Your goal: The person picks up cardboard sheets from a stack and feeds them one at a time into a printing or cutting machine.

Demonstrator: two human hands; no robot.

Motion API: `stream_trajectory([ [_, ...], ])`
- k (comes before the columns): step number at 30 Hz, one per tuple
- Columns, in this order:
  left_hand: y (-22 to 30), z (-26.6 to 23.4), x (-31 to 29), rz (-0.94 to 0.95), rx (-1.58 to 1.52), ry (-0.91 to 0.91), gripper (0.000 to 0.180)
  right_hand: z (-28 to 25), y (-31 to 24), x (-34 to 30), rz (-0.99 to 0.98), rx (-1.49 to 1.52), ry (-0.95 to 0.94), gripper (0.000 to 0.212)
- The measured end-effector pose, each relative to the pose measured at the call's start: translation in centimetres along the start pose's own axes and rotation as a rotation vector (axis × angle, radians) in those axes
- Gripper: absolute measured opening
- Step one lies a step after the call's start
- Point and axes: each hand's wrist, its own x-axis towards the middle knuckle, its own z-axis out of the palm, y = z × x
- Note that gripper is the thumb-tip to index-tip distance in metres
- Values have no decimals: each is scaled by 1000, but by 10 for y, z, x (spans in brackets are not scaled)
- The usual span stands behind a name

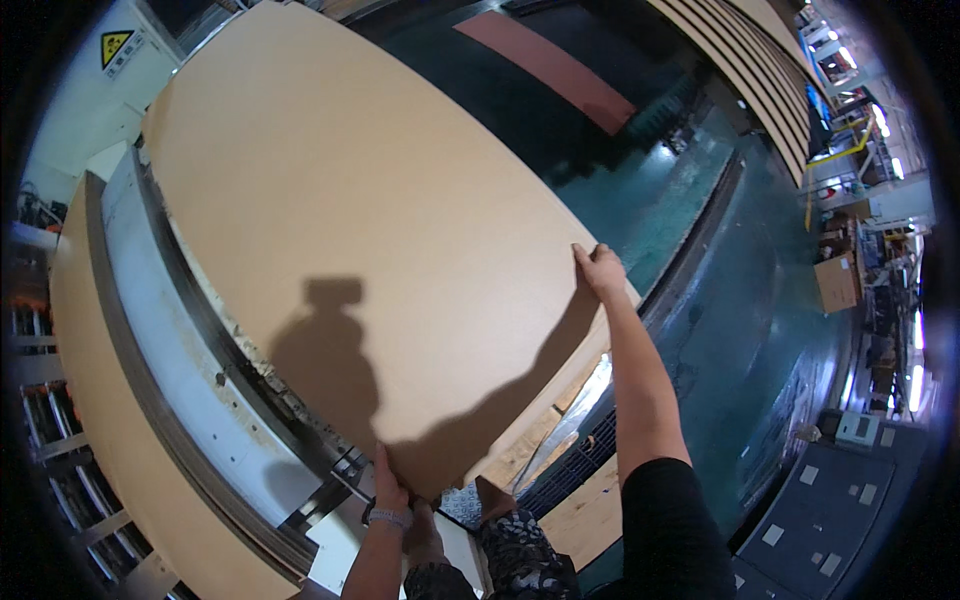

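Observation:
A large tan cardboard sheet (400,200) spreads out in front of me, the top one of a stack whose layered edge shows at the near right. My right hand (602,272) grips its right edge near the corner, thumb on top and the other fingers partly hidden. Low in the view, my left hand (390,488) is against the near left corner with a finger stretched along the edge. Its remaining fingers are mostly hidden. A wristband (388,516) circles my left wrist. My shadow falls across the board.
Left of the stack runs a white machine rail (190,330), with another board (120,400) and rollers (75,480) beyond it. A reddish strip (550,70) lies at the back on the green floor (740,330). Slatted stacks (750,70) stand far right; a grey cabinet (825,500) is lower right.

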Motion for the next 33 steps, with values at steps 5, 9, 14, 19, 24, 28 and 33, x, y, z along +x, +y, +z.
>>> stream_trajectory([
  [5,15,-1,-12,-55,16,30,59,-13,7,2,-53,115,-49,65],
  [9,41,-35,-51,-2,48,108,59,-35,21,-19,-149,205,-17,76],
  [14,145,-57,-172,106,120,100,54,-127,-41,-113,-65,683,-778,67],
  [19,188,-106,-235,194,282,165,47,-128,-48,-191,4,769,-1075,71],
  [24,252,-190,-297,377,566,362,50,-68,-76,-304,87,1076,-1122,73],
  [28,355,-237,-406,423,728,460,69,-1,-114,-425,129,1220,-1196,68],
  [33,363,-226,-522,585,777,638,58,62,-128,-492,117,1265,-1008,70],
])
